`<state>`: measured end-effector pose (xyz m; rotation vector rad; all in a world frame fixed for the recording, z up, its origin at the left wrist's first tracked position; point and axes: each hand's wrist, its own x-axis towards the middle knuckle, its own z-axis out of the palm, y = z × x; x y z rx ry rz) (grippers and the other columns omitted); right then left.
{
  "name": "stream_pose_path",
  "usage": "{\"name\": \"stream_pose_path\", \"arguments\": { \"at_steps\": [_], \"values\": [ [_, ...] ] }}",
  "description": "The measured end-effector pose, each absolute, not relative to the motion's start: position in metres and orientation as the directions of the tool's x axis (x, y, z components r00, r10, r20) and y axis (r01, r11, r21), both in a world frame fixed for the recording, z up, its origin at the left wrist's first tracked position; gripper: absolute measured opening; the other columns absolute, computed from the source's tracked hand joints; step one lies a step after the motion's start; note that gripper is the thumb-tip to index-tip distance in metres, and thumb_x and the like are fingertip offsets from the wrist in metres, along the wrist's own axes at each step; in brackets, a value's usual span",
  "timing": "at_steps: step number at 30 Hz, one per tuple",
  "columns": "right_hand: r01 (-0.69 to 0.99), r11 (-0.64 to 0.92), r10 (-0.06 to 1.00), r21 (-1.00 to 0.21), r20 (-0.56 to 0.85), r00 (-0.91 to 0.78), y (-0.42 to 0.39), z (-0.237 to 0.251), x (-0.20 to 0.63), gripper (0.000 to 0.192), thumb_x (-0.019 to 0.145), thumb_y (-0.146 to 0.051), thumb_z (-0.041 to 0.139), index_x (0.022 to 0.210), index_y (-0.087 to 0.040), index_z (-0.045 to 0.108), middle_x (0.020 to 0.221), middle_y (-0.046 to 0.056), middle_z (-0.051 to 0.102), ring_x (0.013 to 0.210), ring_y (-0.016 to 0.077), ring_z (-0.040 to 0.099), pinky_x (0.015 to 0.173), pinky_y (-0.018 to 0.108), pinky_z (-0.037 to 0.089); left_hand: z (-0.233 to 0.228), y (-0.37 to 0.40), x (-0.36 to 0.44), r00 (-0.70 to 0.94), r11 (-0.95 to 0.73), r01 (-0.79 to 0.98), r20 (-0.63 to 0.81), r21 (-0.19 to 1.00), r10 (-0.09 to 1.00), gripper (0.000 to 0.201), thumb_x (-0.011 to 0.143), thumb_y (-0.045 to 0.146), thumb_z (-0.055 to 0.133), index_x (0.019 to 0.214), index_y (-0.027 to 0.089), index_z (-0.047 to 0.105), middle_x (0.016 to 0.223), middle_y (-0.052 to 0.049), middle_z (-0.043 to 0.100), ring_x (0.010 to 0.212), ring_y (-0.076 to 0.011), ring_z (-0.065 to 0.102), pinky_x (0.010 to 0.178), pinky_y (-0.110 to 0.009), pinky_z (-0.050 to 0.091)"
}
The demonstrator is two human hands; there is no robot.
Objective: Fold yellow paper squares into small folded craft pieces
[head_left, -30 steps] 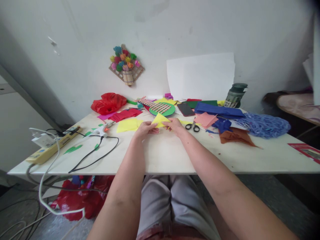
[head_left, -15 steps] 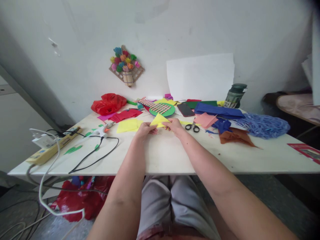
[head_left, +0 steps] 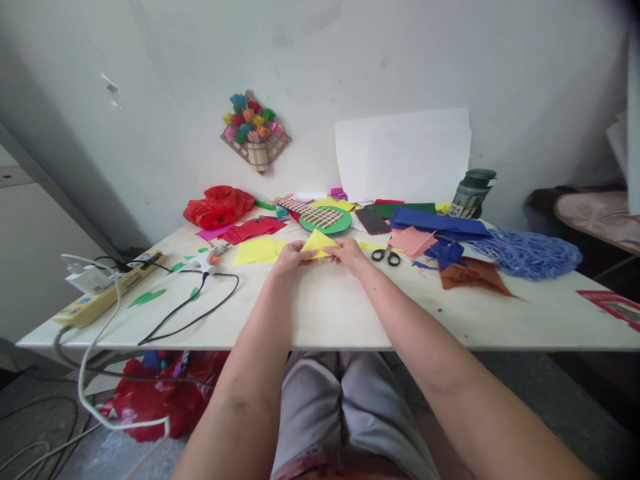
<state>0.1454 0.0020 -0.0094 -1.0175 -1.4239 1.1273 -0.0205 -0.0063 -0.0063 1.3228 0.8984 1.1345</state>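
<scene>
A small folded yellow paper triangle stands at the middle of the white table. My left hand pinches its left lower edge and my right hand pinches its right lower edge, fingers closed on the paper. A flat yellow sheet lies just left of my left hand. Black-handled scissors lie just right of my right hand.
A glue gun with a black cord and a power strip sit at the left. Red plastic bag, woven green disc, phone, blue and brown papers, blue mesh and a dark jar crowd the back.
Both hands keep pinching the yellow triangle with only slight finger shifts. The view has tilted a little, so everything sits slightly lower in the picture.
</scene>
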Motion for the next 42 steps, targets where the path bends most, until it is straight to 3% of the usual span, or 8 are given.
{"name": "stream_pose_path", "arguments": {
  "at_steps": [3,8,12,19,26,31,36,42],
  "values": [
    [0.051,0.213,0.965,-0.976,0.202,-0.167,0.000,-0.008,0.146,0.017,0.058,-0.025,0.066,0.058,-0.012,0.055,0.041,-0.003,0.051,0.034,0.0042,0.043,0.032,0.015,0.029,-0.006,-0.006,-0.021,0.267,-0.074,-0.106,0.100,0.992,0.958,0.039,0.052,0.035,0.070,0.081,0.010,0.061,0.075,-0.006,0.063,0.059,-0.0129,0.057,0.056,-0.025,0.045],
    [0.045,0.162,0.955,-0.986,0.145,-0.258,-0.005,-0.006,0.146,0.018,0.060,-0.027,0.066,0.066,-0.012,0.056,0.047,-0.002,0.056,0.036,0.0046,0.045,0.032,0.014,0.031,-0.010,-0.002,-0.020,0.189,-0.172,-0.061,0.180,0.983,0.965,0.031,0.051,0.037,0.070,0.063,0.011,0.058,0.054,-0.001,0.057,0.047,-0.0090,0.049,0.044,-0.020,0.036],
    [-0.001,0.077,0.956,-0.997,0.075,-0.283,-0.007,-0.005,0.146,0.026,0.060,-0.031,0.067,0.075,-0.013,0.055,0.054,0.001,0.061,0.036,0.0052,0.046,0.030,0.015,0.031,-0.009,-0.003,-0.017,0.145,-0.229,-0.061,0.236,0.972,0.961,0.032,0.052,0.038,0.069,0.063,0.012,0.057,0.055,0.001,0.056,0.048,-0.0087,0.049,0.045,-0.020,0.036],
    [-0.003,0.002,0.969,-1.000,0.003,-0.248,-0.006,-0.006,0.144,0.021,0.059,-0.024,0.068,0.069,-0.011,0.056,0.052,0.002,0.062,0.033,0.0039,0.044,0.028,0.014,0.025,-0.009,-0.003,-0.014,0.131,-0.294,-0.076,0.302,0.953,0.944,0.030,0.054,0.037,0.068,0.063,0.012,0.056,0.055,0.001,0.055,0.048,-0.0075,0.047,0.046,-0.019,0.035],
    [0.000,0.050,0.974,-0.999,0.049,-0.223,-0.007,-0.003,0.144,0.014,0.060,-0.019,0.067,0.066,-0.011,0.057,0.051,0.003,0.062,0.035,0.0059,0.048,0.029,0.015,0.029,-0.006,-0.007,-0.012,0.114,-0.256,-0.058,0.262,0.965,0.958,0.033,0.053,0.041,0.068,0.063,0.012,0.057,0.053,0.000,0.055,0.047,-0.0084,0.047,0.044,-0.019,0.035],
    [-0.105,0.047,0.967,-0.993,0.071,-0.245,-0.006,-0.003,0.144,0.023,0.065,-0.029,0.064,0.077,-0.010,0.060,0.065,0.007,0.066,0.042,0.0067,0.053,0.034,0.015,0.036,-0.002,-0.009,-0.011,0.045,-0.239,-0.193,0.252,0.952,0.967,0.038,0.051,0.043,0.069,0.069,0.012,0.057,0.061,0.000,0.058,0.055,-0.0103,0.052,0.055,-0.023,0.043],
    [-0.062,0.041,0.940,-0.997,0.059,-0.335,-0.007,-0.007,0.140,0.025,0.064,-0.033,0.065,0.074,-0.010,0.062,0.076,0.010,0.067,0.045,0.0063,0.053,0.035,0.015,0.036,-0.004,-0.008,-0.006,-0.004,-0.253,-0.241,0.260,0.937,0.966,0.038,0.051,0.043,0.068,0.070,0.013,0.056,0.062,0.001,0.058,0.054,-0.0085,0.051,0.053,-0.021,0.042],
    [-0.046,0.084,0.961,-0.995,0.093,-0.261,-0.005,-0.011,0.136,0.020,0.063,-0.027,0.064,0.071,-0.008,0.063,0.069,0.009,0.067,0.041,0.0057,0.050,0.034,0.015,0.033,-0.003,-0.011,-0.001,0.067,-0.236,-0.227,0.257,0.945,0.964,0.037,0.053,0.044,0.067,0.068,0.012,0.056,0.055,0.000,0.057,0.048,-0.0094,0.051,0.052,-0.023,0.041]
  ]
}}
